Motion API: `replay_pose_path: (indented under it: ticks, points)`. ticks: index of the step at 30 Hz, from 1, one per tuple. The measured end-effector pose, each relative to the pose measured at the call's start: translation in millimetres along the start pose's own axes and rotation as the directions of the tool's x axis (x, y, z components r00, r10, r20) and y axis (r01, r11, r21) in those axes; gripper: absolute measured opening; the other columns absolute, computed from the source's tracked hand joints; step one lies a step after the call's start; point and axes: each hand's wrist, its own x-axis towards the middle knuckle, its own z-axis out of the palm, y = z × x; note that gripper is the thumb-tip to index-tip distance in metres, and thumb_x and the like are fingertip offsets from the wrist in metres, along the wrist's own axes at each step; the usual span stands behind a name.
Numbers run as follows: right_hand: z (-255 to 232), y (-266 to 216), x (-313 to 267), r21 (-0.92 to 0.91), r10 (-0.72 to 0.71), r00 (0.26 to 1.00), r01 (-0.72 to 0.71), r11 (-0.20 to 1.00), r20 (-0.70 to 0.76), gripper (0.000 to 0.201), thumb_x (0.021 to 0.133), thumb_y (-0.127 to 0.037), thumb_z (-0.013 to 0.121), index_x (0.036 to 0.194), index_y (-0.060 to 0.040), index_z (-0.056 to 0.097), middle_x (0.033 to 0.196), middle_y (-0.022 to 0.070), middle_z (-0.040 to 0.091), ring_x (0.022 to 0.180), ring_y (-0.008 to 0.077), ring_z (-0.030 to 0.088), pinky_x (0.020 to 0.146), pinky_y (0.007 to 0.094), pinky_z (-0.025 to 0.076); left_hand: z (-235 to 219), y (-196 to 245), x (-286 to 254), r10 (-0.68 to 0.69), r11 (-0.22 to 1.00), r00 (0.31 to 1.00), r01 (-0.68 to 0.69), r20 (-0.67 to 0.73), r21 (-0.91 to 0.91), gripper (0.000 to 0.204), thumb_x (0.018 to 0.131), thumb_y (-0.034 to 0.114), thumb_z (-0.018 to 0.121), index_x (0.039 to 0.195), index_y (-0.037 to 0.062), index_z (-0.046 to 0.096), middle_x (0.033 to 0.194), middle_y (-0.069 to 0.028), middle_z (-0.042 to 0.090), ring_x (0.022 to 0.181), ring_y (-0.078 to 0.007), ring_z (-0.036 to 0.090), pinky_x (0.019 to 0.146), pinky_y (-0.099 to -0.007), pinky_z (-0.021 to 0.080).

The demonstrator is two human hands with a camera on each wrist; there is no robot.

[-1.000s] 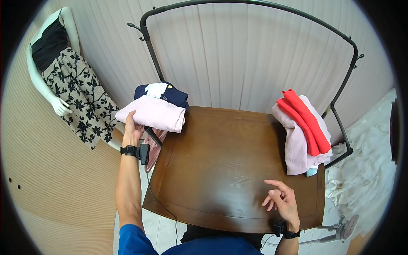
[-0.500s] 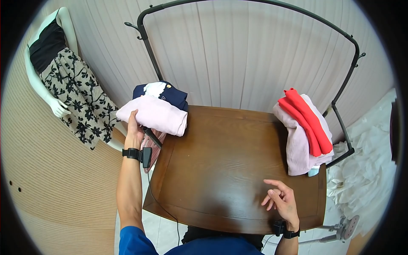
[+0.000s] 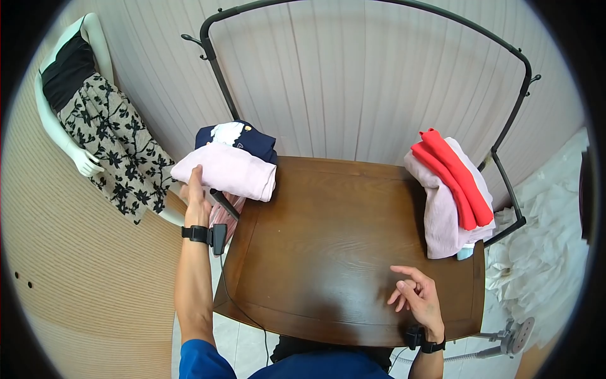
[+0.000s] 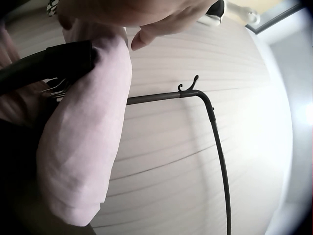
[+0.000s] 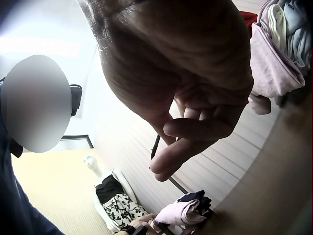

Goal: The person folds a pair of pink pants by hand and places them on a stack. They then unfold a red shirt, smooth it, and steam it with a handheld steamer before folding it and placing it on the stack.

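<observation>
At the table's back left, a folded pale pink garment (image 3: pixel 226 170) lies on a folded navy garment with a white patch (image 3: pixel 255 140). My left hand (image 3: pixel 196 197) is at the pink garment's near left edge, its thumb pointing along the cloth. In the left wrist view the pink roll (image 4: pixel 90 127) hangs under the hand (image 4: pixel 122 14), with a fingertip standing just off the cloth. My right hand (image 3: pixel 416 295) hovers over the table's front right, index finger extended and the others loosely bent, holding nothing.
A stack of pink and red folded clothes (image 3: pixel 451 196) sits at the right on the brown table (image 3: pixel 328 240). Behind stands a black clothes rack (image 3: pixel 221 88). A mannequin in a floral skirt (image 3: pixel 113 126) is at left, white ruffled fabric (image 3: pixel 530 246) at right.
The pink roll shifted slightly right, then settled. My left hand has loosened at its edge, with a finger now showing left of the thumb. The right hand stays put.
</observation>
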Motion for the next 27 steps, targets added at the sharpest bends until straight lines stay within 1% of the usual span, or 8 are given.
replay_pose_path:
  ticks: [2,4,5,6,8,12,14,27]
  points:
    - [0,0,0,-0.005,-0.004,1.0,0.004,1.0,0.0,0.034,0.103,-0.014,0.055,0.134,-0.002,0.061,0.073,0.0062,0.073,0.052,0.0051,0.059,0.047,0.0191,0.037,4,2,-4,0.088,0.995,0.984,-0.078,-0.157,0.067,0.078,0.084,0.032,0.078,0.142,-0.0064,0.041,0.139,-0.0212,0.047,0.127,-0.0336,0.05,0.11,-0.0458,0.039]
    - [-1,1,0,-0.01,-0.007,1.0,0.007,1.0,-0.005,0.034,0.103,-0.014,0.055,0.134,-0.0019,0.061,0.072,0.0061,0.073,0.052,0.0052,0.059,0.047,0.0191,0.037,17,18,-29,0.594,0.693,0.749,-0.29,-0.295,0.66,0.088,0.082,0.036,0.08,0.143,-0.0082,0.035,0.14,-0.0255,0.042,0.134,-0.0383,0.042,0.114,-0.0466,0.034]
    - [-1,0,1,-0.007,-0.001,1.0,0.001,1.0,0.009,0.033,0.103,-0.014,0.056,0.134,-0.0021,0.061,0.073,0.0061,0.073,0.053,0.0054,0.059,0.047,0.0192,0.038,12,16,-19,0.783,0.439,0.62,-0.494,-0.05,0.751,0.081,0.081,0.037,0.08,0.137,-0.0091,0.045,0.141,-0.0268,0.044,0.138,-0.0411,0.036,0.117,-0.0473,0.03]
    - [-1,0,1,-0.004,0.007,1.0,-0.007,1.0,0.021,0.033,0.103,-0.015,0.057,0.134,-0.0023,0.061,0.074,0.0062,0.073,0.053,0.0056,0.059,0.048,0.0194,0.038,12,23,-20,0.779,0.44,0.625,-0.496,-0.044,0.749,0.081,0.081,0.037,0.08,0.137,-0.0091,0.045,0.141,-0.0268,0.044,0.138,-0.0411,0.036,0.117,-0.0473,0.03]
    - [1,-2,1,0.013,0.019,1.0,-0.019,1.0,0.022,0.033,0.103,-0.015,0.057,0.133,-0.0027,0.061,0.074,0.0062,0.073,0.054,0.0057,0.059,0.049,0.0197,0.039,24,38,-31,0.663,0.038,0.533,-0.725,0.525,0.688,0.071,0.084,0.04,0.077,0.129,-0.0102,0.054,0.143,-0.0285,0.045,0.139,-0.0433,0.036,0.118,-0.0496,0.029]
    - [4,-9,-1,0.039,0.022,0.998,-0.024,0.999,0.05,0.034,0.103,-0.015,0.059,0.135,-0.004,0.061,0.074,0.005,0.072,0.057,0.0056,0.058,0.054,0.0211,0.046,46,30,-18,0.387,-0.23,0.666,-0.6,0.638,0.766,0.094,0.086,0.056,0.069,0.141,-0.0148,0.045,0.15,-0.0364,0.04,0.142,-0.0492,0.036,0.12,-0.0483,0.027]
    - [4,-5,-1,0.05,0.017,0.999,-0.019,0.999,0.042,0.034,0.104,-0.015,0.058,0.135,-0.0033,0.061,0.075,0.0051,0.072,0.056,0.0055,0.058,0.054,0.0203,0.045,50,26,-23,0.281,-0.163,0.711,-0.626,0.644,0.763,0.103,0.084,0.062,0.068,0.144,-0.0171,0.039,0.151,-0.0384,0.037,0.141,-0.0503,0.036,0.119,-0.0482,0.029]
    - [1,-6,9,-0.007,0.034,0.996,-0.033,0.999,0.079,0.034,0.103,-0.018,0.058,0.135,-0.0039,0.062,0.073,0.003,0.071,0.057,0.006,0.058,0.055,0.0221,0.048,49,4,-21,0.317,-0.264,0.707,-0.574,0.632,0.775,0.1,0.083,0.057,0.073,0.147,-0.01,0.035,0.147,-0.0347,0.044,0.137,-0.0478,0.042,0.114,-0.0479,0.036]
